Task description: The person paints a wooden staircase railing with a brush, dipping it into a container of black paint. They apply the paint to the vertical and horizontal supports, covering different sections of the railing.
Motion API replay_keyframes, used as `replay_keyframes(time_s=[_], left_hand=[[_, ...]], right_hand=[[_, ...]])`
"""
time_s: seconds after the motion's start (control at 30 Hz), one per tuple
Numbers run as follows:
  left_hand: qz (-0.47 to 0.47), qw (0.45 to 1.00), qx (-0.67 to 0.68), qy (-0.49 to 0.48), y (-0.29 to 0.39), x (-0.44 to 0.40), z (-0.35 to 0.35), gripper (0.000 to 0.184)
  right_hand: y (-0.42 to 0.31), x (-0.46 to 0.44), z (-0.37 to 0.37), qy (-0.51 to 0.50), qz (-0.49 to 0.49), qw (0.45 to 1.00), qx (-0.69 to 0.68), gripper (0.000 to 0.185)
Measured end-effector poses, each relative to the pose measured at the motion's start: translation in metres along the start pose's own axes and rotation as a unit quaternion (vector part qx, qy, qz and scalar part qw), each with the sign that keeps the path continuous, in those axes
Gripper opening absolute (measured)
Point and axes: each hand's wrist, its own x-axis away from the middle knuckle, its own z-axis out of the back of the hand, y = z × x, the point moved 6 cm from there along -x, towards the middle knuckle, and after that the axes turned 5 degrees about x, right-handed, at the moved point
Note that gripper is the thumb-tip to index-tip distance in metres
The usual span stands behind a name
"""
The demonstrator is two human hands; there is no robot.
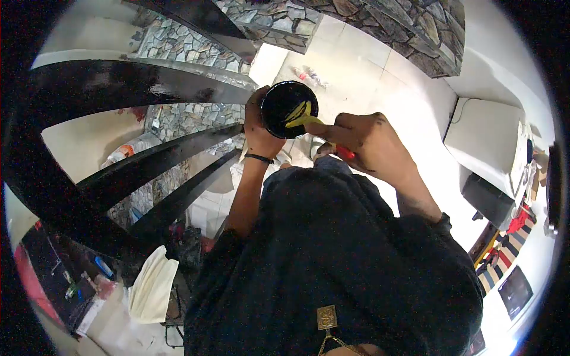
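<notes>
Black bowl in one hand, yellow tool in the other

Nearest me, a gold pendant (326, 318) hangs over my black shirt (332, 237) at the bottom of the frame. Beyond it, just above centre, my left hand (261, 129) is wrapped around the side of a round black bowl (272, 124), its mouth turned up towards me, probably so nothing dark inside spills and I can see in. My right hand (371, 142) is closed on a yellow tool (300, 116), likely a paintbrush, its far end in the bowl. I seem to pinch it close to the rim for control; a red part (344, 153) shows under my fingers.

Dark curved beams (142, 86) sweep across the left, glossy in places, with my left hand near their ends, which keeps the bowl close to them. Farther off, a crumpled plastic bag (309, 76) lies on the pale tiled floor (353, 65), below stone cladding (409, 29) at the top.
</notes>
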Motion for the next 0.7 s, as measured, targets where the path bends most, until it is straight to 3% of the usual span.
replay_keyframes(time_s=[0.1,0.17,0.27,0.33,0.4,0.5,0.6,0.7], left_hand=[[0.013,0.999,0.034,0.018,0.006,-0.005,-0.001,0.080],[0.073,0.979,0.182,0.052,0.008,-0.007,-0.003,0.081],[0.043,0.974,0.212,0.063,0.005,-0.005,-0.006,0.084],[0.016,0.991,0.112,0.069,0.024,-0.010,0.006,0.079],[0.030,0.987,0.134,0.085,0.019,-0.010,0.007,0.077],[0.098,0.982,0.161,0.029,-0.012,-0.003,-0.002,0.088],[0.051,0.999,0.011,0.014,-0.014,-0.005,0.013,0.083],[0.019,0.995,0.094,0.034,-0.011,-0.007,0.029,0.076]], right_hand=[[0.007,-0.003,0.000,0.036,0.032,0.997,-0.055,0.044],[0.005,-0.008,0.003,0.070,0.037,0.992,-0.095,0.043],[0.010,-0.014,-0.005,0.124,0.035,0.981,-0.143,0.039],[0.015,-0.018,-0.012,0.141,0.029,0.980,-0.135,0.037],[0.006,-0.020,-0.006,0.160,0.051,0.977,-0.131,0.033],[-0.009,-0.007,-0.002,0.197,0.081,0.967,-0.137,0.030],[-0.027,0.001,-0.004,0.209,0.061,0.969,-0.114,0.033],[-0.031,-0.011,-0.027,0.115,0.024,0.988,-0.098,0.033]])
